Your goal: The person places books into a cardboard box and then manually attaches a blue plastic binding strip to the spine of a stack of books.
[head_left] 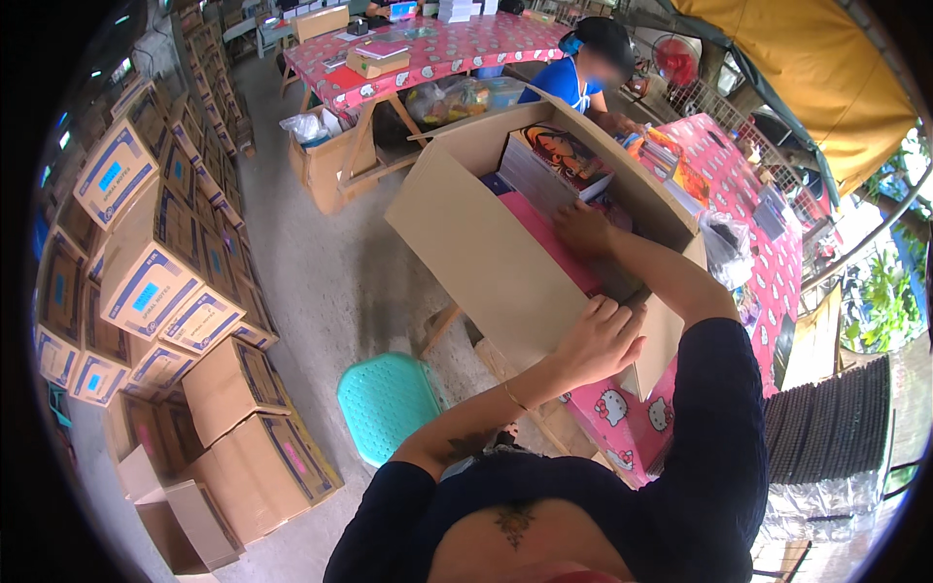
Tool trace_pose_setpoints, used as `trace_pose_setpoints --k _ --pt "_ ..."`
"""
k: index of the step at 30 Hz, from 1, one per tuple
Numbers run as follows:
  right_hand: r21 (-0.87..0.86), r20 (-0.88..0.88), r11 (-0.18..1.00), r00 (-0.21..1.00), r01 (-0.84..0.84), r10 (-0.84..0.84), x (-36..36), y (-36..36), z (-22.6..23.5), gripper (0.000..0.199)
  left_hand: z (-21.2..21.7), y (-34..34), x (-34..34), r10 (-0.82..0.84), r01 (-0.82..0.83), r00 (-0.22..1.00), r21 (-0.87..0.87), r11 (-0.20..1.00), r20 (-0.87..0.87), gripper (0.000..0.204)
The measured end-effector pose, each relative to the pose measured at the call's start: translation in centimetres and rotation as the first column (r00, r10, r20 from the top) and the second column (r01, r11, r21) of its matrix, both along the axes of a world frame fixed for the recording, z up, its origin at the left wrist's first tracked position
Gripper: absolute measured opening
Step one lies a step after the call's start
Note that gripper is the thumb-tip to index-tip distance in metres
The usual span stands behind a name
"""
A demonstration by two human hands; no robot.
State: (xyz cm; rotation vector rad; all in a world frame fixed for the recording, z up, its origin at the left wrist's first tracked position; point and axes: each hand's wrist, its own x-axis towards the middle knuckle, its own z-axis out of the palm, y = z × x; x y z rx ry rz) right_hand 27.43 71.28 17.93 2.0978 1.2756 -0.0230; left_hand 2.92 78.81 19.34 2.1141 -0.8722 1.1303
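**Right hand down in open carton, at the books**

Step in hand, best read: placing or straightening books inside the carton; direction in or out can't be told. Right fingers bent down against the contents; can't tell if they grip anything. Left hand at the near end, fingers loosely curled by the rim, no load visible; contact unclear. Next move probably calls for keeping the books square and clear of the walls.

Carton sits on the pink patterned surface, long wall facing left. Inside: book stack with illustrated cover at the far end, pink flat item along the left wall; nearer contents hidden by the right arm.

Left: stacked printed cartons, contents not visible.
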Motion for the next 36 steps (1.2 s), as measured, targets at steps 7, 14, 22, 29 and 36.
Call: trace_pose_setpoints --k 7,14,22,29,36 --pt "0.147 0.122 0.987 0.991 -0.066 0.048 -1.1 -0.6 -0.7 0.047 0.1 0.0 -0.2 -0.004 0.004 1.000 -0.005 1.000 -0.009 0.040" --pt "0.275 0.289 0.931 0.944 -0.241 0.159 -0.4 -2.9 -3.3 0.036 0.7 0.0 -0.4 -0.015 0.015 1.000 0.027 1.000 0.003 0.039" --pt "0.150 0.242 0.964 0.953 -0.220 0.180 -2.4 -2.8 -0.1 0.026 0.1 0.0 -0.2 -0.018 0.018 1.000 -0.010 1.000 0.022 0.039" --pt "0.309 0.282 0.935 0.956 -0.172 0.083 -1.1 -4.1 -1.6 0.025 0.0 -0.1 0.1 -0.014 0.014 0.999 -0.001 1.000 0.037 0.039" --pt "0.269 0.223 0.957 0.974 -0.108 0.047 -2.7 -3.8 -1.1 0.031 -0.4 0.1 0.4 -0.035 0.035 0.997 0.010 0.999 0.064 0.041"
